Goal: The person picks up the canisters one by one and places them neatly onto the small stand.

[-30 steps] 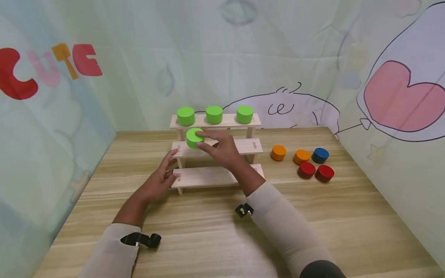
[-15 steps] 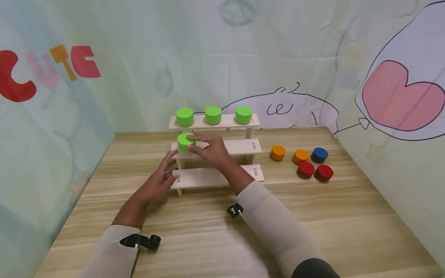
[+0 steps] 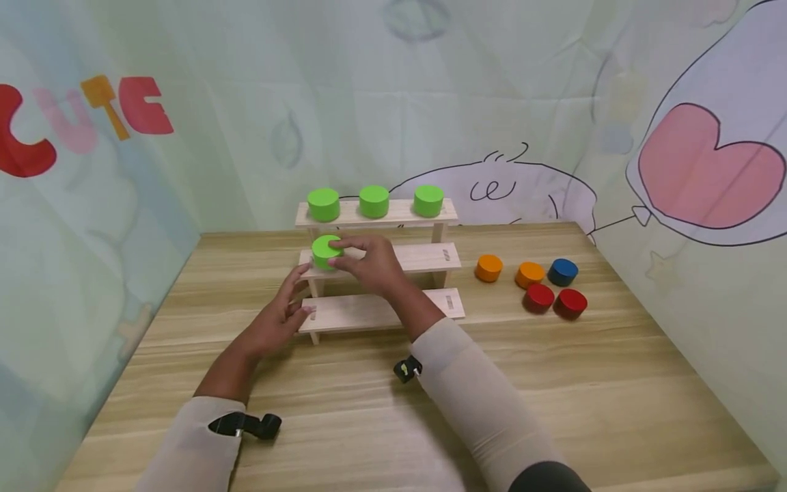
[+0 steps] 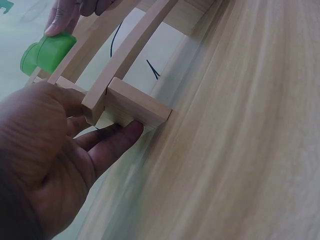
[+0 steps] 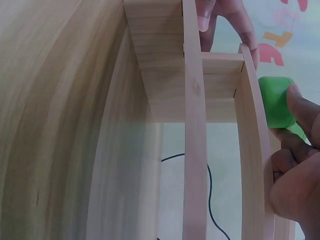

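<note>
A three-tier wooden stand (image 3: 369,312) stands on the table. My right hand (image 3: 371,263) pinches a green round block (image 3: 324,254) at the left end of the middle tier. In the right wrist view, the thumb and fingers meet that block (image 5: 276,102) above the board edge. Three more green blocks (image 3: 374,202) sit spaced along the top tier. My left hand (image 3: 274,324) touches the stand's left end, with thumb and forefinger spread apart. The left wrist view shows the left hand's fingertips (image 4: 132,129) against the stand's side panel (image 4: 137,102).
Right of the stand lie two orange blocks (image 3: 489,268), a blue block (image 3: 562,272) and two red blocks (image 3: 570,303) on the wood-grain table (image 3: 344,410). A printed curtain (image 3: 246,123) hangs behind the table and along its sides.
My right hand has carried the green block leftward and down to the left end of the middle tier. The left hand has stayed at the stand's left end.
</note>
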`<state>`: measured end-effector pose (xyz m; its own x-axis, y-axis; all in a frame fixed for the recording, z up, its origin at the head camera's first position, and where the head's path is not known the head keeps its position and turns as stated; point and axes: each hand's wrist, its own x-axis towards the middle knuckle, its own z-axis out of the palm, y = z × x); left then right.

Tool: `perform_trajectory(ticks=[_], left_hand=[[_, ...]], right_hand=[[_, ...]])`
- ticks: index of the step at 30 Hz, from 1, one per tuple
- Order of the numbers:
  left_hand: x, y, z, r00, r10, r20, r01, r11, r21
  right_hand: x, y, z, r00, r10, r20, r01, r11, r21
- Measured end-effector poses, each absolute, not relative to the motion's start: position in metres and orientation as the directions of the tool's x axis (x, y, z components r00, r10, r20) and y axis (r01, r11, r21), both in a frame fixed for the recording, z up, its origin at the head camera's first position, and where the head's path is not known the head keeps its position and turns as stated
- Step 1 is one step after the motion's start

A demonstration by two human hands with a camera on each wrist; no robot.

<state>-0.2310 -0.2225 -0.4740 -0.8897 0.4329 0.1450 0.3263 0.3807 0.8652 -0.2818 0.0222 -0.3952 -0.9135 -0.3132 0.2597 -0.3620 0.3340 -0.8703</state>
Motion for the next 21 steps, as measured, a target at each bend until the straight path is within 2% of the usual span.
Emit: perform_trajectory(ticks=[21], left_hand=[[-0.2287,-0.2220,-0.4714,-0.895,0.425,0.131,0.309,0.382,0.871]], right_hand=[[-0.2847,0.0203,-0.3928,-0.915,-0.334,0.224,-0.346,0.368,-0.863]])
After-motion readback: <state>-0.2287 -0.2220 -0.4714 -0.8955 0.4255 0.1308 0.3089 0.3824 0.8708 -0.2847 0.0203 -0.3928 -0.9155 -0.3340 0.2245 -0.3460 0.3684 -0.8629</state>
